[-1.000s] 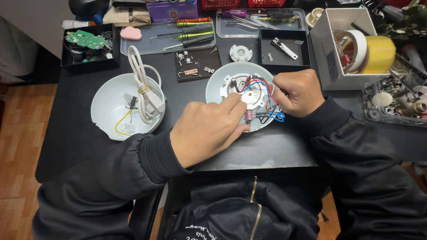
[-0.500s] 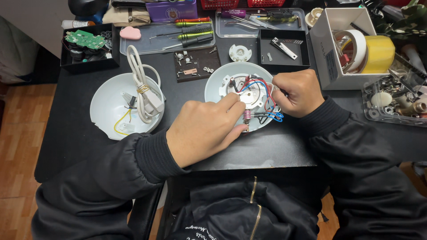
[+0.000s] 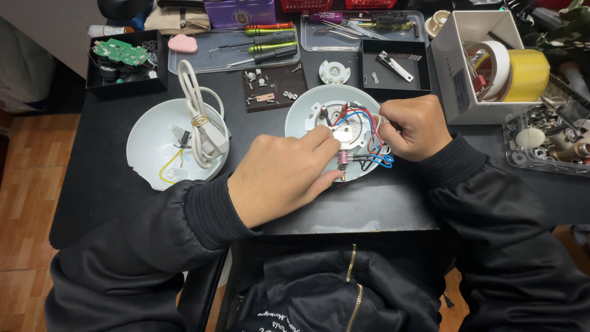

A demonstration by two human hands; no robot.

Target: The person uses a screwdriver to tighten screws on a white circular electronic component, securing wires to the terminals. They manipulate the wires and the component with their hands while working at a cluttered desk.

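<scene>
Both hands are down on a round white housing (image 3: 307, 114) sitting near the middle of a black table (image 3: 92, 203), opened up so its insides show: red and blue wires (image 3: 362, 123) looping over a pale round plate in the centre, plus a small pinkish-red cylindrical part (image 3: 344, 161) near the lower edge. The left hand (image 3: 279, 178) is curled over the lower left part of the housing, fingers bent in, with thumb and forefinger tips pinched right at that little cylinder, so it looks like it's gripping it, though the fingertips hide the actual contact. The right hand (image 3: 410, 126) is closed into a loose fist on the right rim of the housing and looks pinched on the wires there, maybe with something thin between the fingers, but I honestly can't tell what. Both arms are in black sleeves. Just left of the housing is a second white bowl-shaped shell (image 3: 150, 150) with a coiled white power cord (image 3: 200, 126) and plug lying in it, and a yellow wire at the bottom. Behind the housing there's a small dark tray of screws and bits (image 3: 267, 86), a clear tray with screwdrivers (image 3: 264, 46), and a black tray holding a metal clip-like piece (image 3: 393, 64). Off to the right a white box holds rolls of tape (image 3: 510, 74), and far left a black box has a green circuit board (image 3: 120, 52).
</scene>
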